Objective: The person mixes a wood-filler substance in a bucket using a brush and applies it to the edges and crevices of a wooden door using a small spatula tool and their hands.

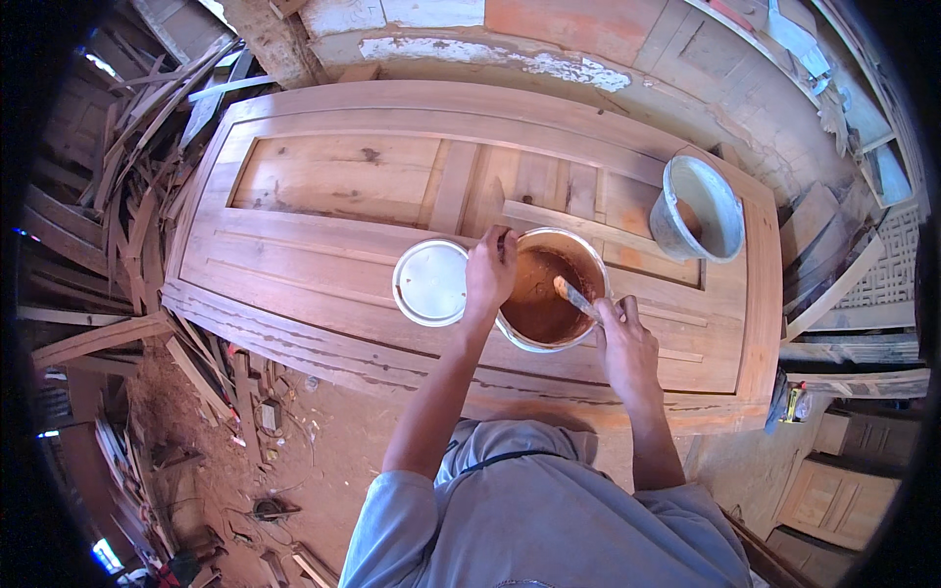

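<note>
Pointing inward over the rim of a white tub [580, 251], a wooden stick [576, 296] is gripped by the right hand [627, 348], by which its near end is covered; whether its far end touches the brown mixture [534, 306] cannot be told. Part of the tub's rim at nine to ten o'clock is hidden by the left hand [490, 269], whose fingers are curled there, though whether the rim is pinched cannot be told. The right fingers are closed around the stick at the tub's four o'clock. The tub is set on a wooden door panel [323, 243] laid flat, just below the middle of the view; its inner wall is smeared with orange-brown, and the mixture is seen as smooth and wet. At nine o'clock of the tub, a round white lid [431, 284] is partly overlapped by the left hand. At two o'clock, a grey bucket [723, 208], tilted in appearance, is stained brown inside. Scrap wood [132, 211] is heaped at the view's ten o'clock, and at six o'clock a grey shirt [578, 519] is cut off.
</note>
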The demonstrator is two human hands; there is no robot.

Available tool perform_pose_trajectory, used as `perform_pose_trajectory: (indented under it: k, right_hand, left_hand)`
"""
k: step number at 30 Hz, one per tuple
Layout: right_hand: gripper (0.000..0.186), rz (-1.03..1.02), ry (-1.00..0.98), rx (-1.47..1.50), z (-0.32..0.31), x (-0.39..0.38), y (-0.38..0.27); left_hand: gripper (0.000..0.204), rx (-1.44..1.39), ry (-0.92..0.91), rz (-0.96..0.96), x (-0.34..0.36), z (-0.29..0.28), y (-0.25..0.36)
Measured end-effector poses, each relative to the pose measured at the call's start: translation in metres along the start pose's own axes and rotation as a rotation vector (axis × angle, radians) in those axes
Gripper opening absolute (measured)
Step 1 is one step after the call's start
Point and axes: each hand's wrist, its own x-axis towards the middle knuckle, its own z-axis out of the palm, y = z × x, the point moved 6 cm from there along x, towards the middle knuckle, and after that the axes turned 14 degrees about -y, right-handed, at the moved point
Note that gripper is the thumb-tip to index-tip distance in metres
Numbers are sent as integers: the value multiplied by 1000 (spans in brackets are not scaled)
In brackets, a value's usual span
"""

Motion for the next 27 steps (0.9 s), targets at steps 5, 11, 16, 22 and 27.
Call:
perform_pose_trajectory:
  k: [5, 11, 16, 22, 27]
  right_hand:
    - [31, -112, -1, -388, 0, -1, 5]
    - [35, -210, -41, -152, -2, 8, -7]
    - [32, -281, -32, 898, 40, 7, 22]
    - [44, -316, -180, 1742, 55, -27, -24]
    - [54, -432, -357, 2055, 91, -74, -58]
  left_hand:
    - [25, 16, -69, -83, 2, 3, 3]
    - [26, 38, 23, -26, -5, -9, -10]
    - [32, -337, 84, -37, -4, -11, 6]
    - [41, -563, 208, -149, -47, -119, -34]
    - [33, -307, 318, -190, -113, -227, -150]
